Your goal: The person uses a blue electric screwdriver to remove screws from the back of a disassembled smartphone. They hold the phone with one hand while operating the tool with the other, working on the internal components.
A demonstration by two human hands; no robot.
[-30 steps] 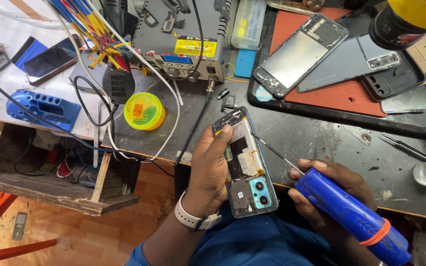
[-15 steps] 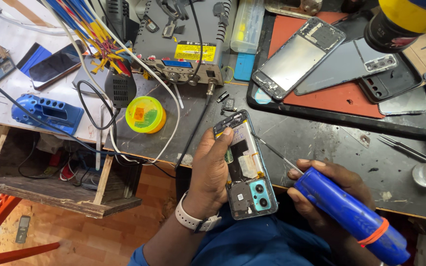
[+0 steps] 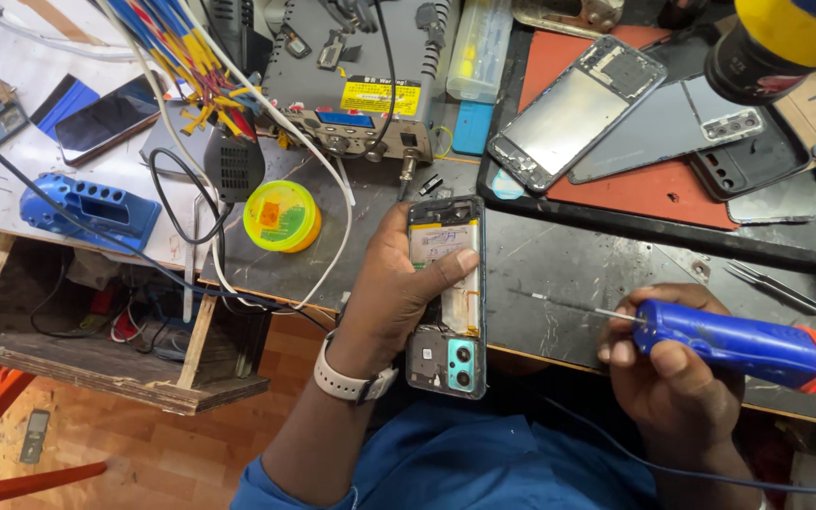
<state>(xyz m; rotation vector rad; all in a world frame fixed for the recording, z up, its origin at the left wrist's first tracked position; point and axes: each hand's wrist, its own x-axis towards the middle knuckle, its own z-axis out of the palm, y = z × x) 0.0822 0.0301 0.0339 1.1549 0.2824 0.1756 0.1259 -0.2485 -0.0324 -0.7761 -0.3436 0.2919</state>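
Note:
My left hand grips an opened phone with its back cover off, battery and teal camera module showing; my thumb lies across the battery. A pale watch sits on that wrist. My right hand holds a blue electric screwdriver with an orange ring. Its thin bit points left, a short way to the right of the phone and apart from it. Both hands hover over the front edge of the dark workbench.
A red mat at the back right carries a phone frame and several back covers. A grey bench unit, a yellow-green round tin, coloured wires, a blue holder, tweezers and a dark phone lie around.
The phone has turned upright in my left hand, with the thumb now over its battery. My right hand has drawn the screwdriver away to the right, off the phone.

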